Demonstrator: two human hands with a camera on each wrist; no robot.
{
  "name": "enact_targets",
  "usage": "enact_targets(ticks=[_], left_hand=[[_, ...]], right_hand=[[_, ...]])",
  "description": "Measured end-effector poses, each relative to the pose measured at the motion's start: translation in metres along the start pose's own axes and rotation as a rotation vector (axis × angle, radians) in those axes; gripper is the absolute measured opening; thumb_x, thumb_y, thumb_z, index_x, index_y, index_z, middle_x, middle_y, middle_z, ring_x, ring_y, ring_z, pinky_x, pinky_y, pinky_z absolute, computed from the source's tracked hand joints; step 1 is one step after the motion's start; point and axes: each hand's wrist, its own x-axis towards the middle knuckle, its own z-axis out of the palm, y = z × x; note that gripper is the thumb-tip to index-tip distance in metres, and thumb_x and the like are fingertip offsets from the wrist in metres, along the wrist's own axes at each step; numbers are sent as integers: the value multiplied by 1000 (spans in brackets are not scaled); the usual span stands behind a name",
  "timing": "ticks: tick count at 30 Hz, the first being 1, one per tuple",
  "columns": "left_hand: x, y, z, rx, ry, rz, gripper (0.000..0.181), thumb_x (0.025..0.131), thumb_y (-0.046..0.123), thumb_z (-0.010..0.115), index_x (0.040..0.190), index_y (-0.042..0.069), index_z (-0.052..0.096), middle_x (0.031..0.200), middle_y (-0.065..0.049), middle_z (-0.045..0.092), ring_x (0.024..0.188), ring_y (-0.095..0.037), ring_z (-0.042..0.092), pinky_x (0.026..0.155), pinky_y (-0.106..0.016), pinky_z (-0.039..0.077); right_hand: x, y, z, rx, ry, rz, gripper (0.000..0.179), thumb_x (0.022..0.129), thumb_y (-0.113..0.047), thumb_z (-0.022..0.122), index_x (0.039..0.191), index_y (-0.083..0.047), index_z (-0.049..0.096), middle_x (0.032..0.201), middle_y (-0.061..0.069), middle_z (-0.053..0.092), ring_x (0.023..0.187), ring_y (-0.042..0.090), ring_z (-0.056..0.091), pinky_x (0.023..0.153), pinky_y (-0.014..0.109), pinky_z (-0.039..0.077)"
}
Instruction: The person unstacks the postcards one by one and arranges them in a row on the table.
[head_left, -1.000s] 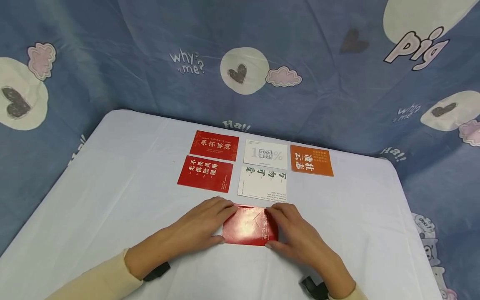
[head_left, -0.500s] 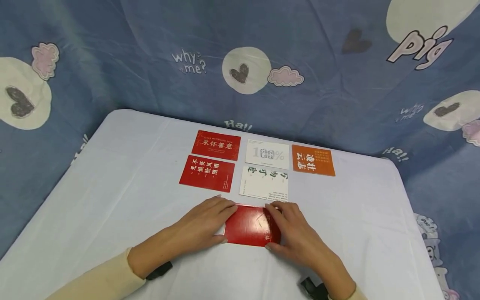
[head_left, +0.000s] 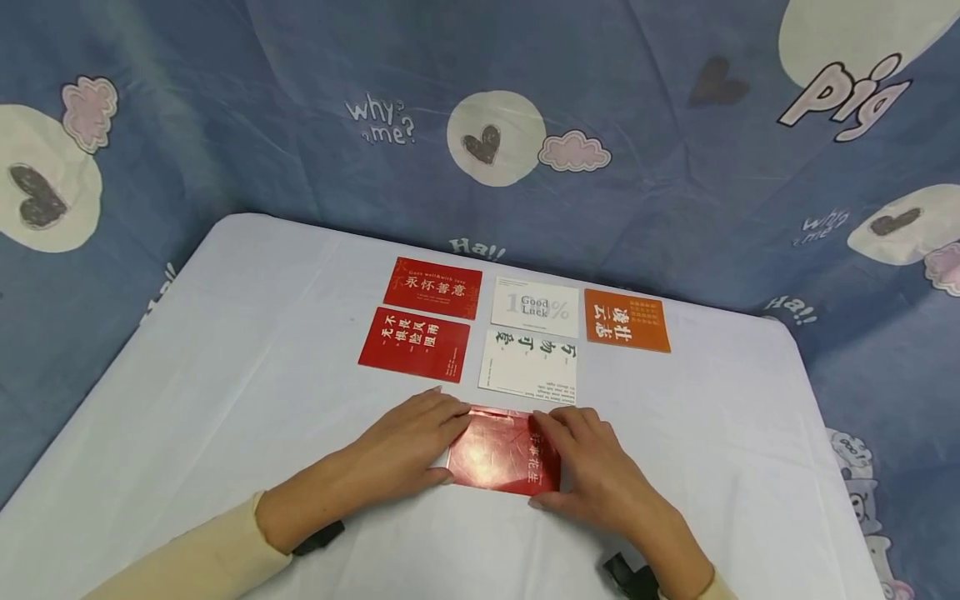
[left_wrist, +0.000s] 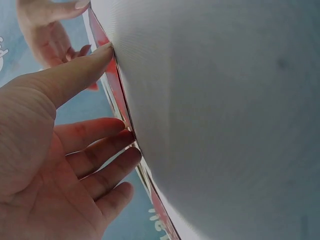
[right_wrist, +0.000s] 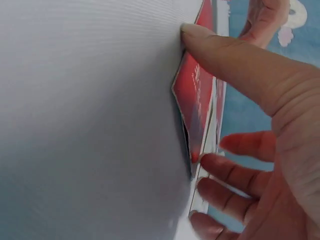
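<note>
A glossy red card (head_left: 495, 460) with white characters along its right side lies close over the white table, nearest the person. My left hand (head_left: 411, 440) holds its left end, thumb at the near corner and fingertips at the far one. At the right end, my right hand (head_left: 596, 467) spans it the same way. Seen from the left wrist, the left thumb (left_wrist: 103, 52) touches the red edge. In the right wrist view, the card (right_wrist: 192, 95) looks slightly bent, with a narrow dark gap under one edge. Its underside is hidden.
Beyond the hands lie two red cards (head_left: 432, 288) (head_left: 414, 346), two white cards (head_left: 535, 307) (head_left: 527, 367) and an orange card (head_left: 626, 321). They sit in two rows on the white tablecloth (head_left: 247, 375). A blue patterned curtain (head_left: 300, 125) hangs behind the table.
The bright reflection on the red card has shifted right and then back left, and its white characters show plainly again. Both hands keep nearly the same places at its ends.
</note>
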Motion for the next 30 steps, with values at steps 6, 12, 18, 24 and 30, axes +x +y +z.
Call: enact_targets(ticks=[6, 12, 18, 24, 30], left_hand=[[0, 0, -1, 5, -8, -6, 75, 79, 34, 93, 141, 3, 63, 141, -10, 61, 133, -27, 53, 122, -48, 33], [-2, 3, -2, 26, -8, 10, 73, 79, 33, 93, 137, -1, 65, 139, -12, 62, 132, -29, 55, 120, -49, 36], [0, 5, -3, 87, -13, 28, 66, 80, 31, 92, 132, -2, 67, 135, -11, 63, 130, -28, 56, 119, -50, 37], [4, 7, -5, 99, -62, 4, 69, 79, 33, 93, 133, -4, 68, 138, -13, 62, 131, -29, 55, 119, -51, 37], [3, 6, -5, 138, -55, 13, 71, 81, 34, 92, 136, -2, 67, 139, -12, 62, 131, -30, 55, 119, -51, 37]], right_hand=[[4, 1, 0, 16, -10, 41, 101, 63, -49, 100, 146, -12, 56, 124, 0, 55, 116, 21, 46, 98, 40, 48], [5, -1, 2, 33, -4, 75, 100, 61, -47, 101, 142, -11, 56, 117, -1, 49, 112, 20, 43, 94, 36, 48], [5, -4, 2, 135, 8, 101, 84, 64, -38, 102, 132, -9, 61, 119, -2, 46, 115, 16, 43, 91, 29, 54], [5, -7, 0, 240, -18, 147, 86, 66, -42, 100, 135, -9, 61, 125, -5, 50, 115, 11, 49, 87, 30, 59], [0, -13, 0, 81, -86, 27, 106, 66, -53, 97, 151, -8, 53, 139, -1, 54, 121, 15, 47, 97, 37, 54]])
